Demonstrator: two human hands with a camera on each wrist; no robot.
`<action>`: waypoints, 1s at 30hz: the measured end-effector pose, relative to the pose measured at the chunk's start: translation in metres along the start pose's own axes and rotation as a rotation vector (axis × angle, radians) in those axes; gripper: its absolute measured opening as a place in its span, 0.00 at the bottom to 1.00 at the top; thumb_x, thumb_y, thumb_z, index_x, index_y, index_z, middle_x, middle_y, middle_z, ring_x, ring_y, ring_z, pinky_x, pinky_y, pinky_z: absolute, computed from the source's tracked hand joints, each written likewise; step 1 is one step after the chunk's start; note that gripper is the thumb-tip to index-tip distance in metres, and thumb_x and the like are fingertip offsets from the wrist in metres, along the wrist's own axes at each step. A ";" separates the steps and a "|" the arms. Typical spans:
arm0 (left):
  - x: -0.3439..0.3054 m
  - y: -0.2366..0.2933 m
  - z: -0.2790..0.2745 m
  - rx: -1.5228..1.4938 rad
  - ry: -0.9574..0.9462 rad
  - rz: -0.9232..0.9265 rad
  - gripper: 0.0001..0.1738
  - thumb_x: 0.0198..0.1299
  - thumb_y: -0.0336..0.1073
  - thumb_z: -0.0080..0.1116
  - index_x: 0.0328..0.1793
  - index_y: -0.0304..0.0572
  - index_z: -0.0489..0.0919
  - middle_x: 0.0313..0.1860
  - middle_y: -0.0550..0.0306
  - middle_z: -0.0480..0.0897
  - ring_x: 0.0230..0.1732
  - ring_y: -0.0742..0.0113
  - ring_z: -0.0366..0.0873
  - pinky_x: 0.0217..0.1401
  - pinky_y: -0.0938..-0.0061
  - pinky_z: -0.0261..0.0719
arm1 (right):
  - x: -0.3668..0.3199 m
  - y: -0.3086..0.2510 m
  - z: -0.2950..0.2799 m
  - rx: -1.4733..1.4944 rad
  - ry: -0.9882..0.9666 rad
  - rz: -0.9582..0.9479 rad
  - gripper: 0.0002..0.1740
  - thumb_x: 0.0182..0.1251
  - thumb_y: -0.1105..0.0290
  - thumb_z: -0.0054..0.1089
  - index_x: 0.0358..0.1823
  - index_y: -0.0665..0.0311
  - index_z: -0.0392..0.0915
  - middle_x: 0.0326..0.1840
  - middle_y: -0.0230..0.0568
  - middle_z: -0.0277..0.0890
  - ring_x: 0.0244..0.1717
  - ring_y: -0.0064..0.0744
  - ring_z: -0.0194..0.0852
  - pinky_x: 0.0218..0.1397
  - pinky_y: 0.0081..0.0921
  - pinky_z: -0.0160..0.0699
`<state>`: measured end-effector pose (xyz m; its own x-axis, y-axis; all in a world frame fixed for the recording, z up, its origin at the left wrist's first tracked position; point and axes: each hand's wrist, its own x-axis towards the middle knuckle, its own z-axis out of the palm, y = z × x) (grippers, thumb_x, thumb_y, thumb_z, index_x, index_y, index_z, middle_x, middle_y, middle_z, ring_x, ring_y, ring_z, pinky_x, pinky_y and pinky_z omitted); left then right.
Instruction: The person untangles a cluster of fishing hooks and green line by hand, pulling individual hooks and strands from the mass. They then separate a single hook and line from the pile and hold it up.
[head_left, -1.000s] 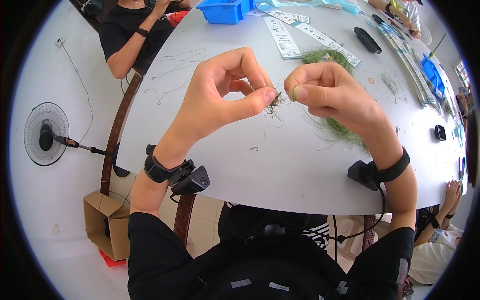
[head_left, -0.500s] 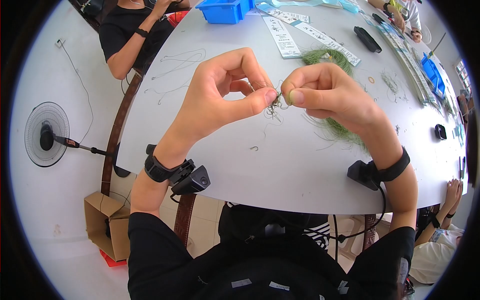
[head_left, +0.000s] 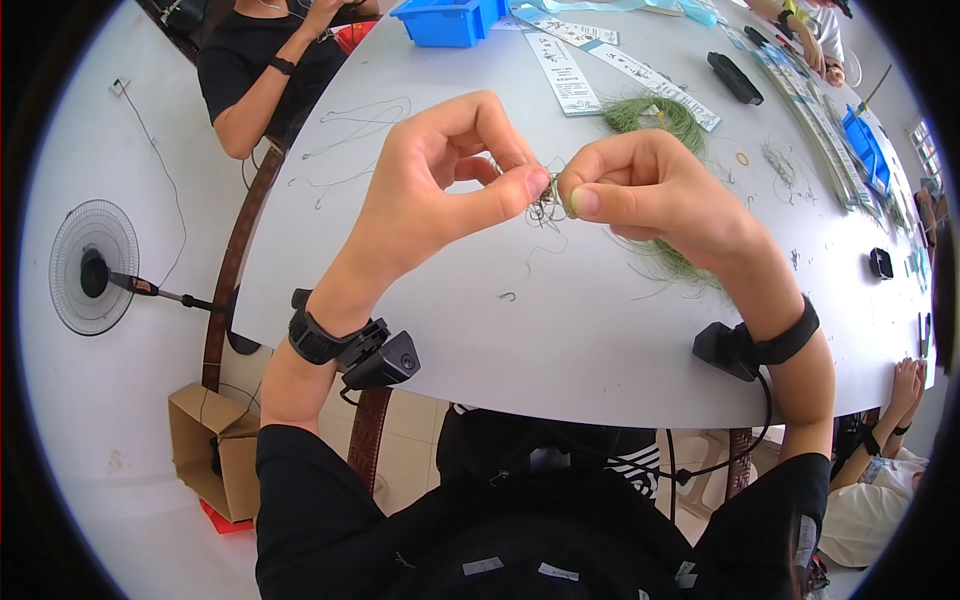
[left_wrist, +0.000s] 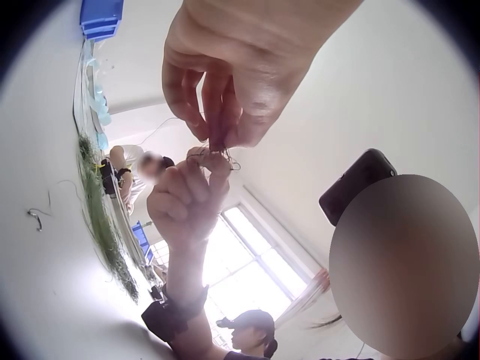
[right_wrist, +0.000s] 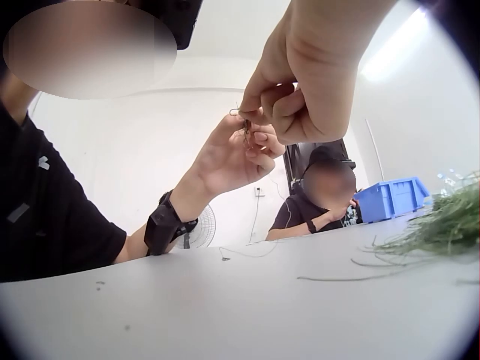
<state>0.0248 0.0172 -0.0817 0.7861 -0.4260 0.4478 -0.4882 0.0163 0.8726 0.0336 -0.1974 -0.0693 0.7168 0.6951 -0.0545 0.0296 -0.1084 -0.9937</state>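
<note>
In the head view my left hand [head_left: 440,180] pinches a small tangle of fish hooks and thin line [head_left: 545,212] between thumb and fingers, above the table [head_left: 450,340]. Close against it, my right hand [head_left: 655,190] pinches with thumb and forefinger at the tangle's right side; its fingertips hide what they hold. From the left wrist view, the fingertips of both hands meet at the tangle, with a dark wire loop [left_wrist: 235,165] poking out. A single fish hook [head_left: 508,297] lies on the table below the hands. Beyond the right hand spreads a bundle of green line [head_left: 655,115].
Hooks on long lines [head_left: 365,122] lie at the table's left. Printed card strips [head_left: 565,75], a blue bin [head_left: 450,25] and a black case [head_left: 735,80] are farther back. Other people sit around the table. A fan [head_left: 92,268] stands at the left.
My right hand has moved slightly left, and its fingertips now sit closer to the tangle and the left fingertips. The left hand has barely shifted and keeps its pinch.
</note>
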 end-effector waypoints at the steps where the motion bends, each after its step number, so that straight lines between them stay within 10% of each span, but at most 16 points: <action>1: 0.000 0.000 0.000 0.002 0.006 -0.001 0.07 0.51 0.30 0.63 0.28 0.42 0.74 0.26 0.62 0.79 0.31 0.77 0.76 0.35 0.82 0.76 | 0.000 0.000 0.000 -0.001 -0.001 0.000 0.13 0.59 0.62 0.63 0.33 0.67 0.77 0.22 0.22 0.66 0.18 0.07 0.50 0.18 0.11 0.42; 30: -0.001 0.000 0.000 -0.008 -0.041 -0.023 0.07 0.51 0.31 0.62 0.28 0.41 0.74 0.26 0.63 0.79 0.31 0.78 0.77 0.36 0.81 0.76 | 0.004 0.008 -0.002 0.152 -0.023 -0.037 0.12 0.63 0.61 0.60 0.35 0.64 0.79 0.13 0.17 0.53 0.14 0.10 0.40 0.17 0.13 0.36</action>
<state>0.0242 0.0174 -0.0818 0.7807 -0.4631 0.4195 -0.4670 0.0136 0.8841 0.0378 -0.1974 -0.0768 0.7010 0.7130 -0.0178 -0.0509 0.0251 -0.9984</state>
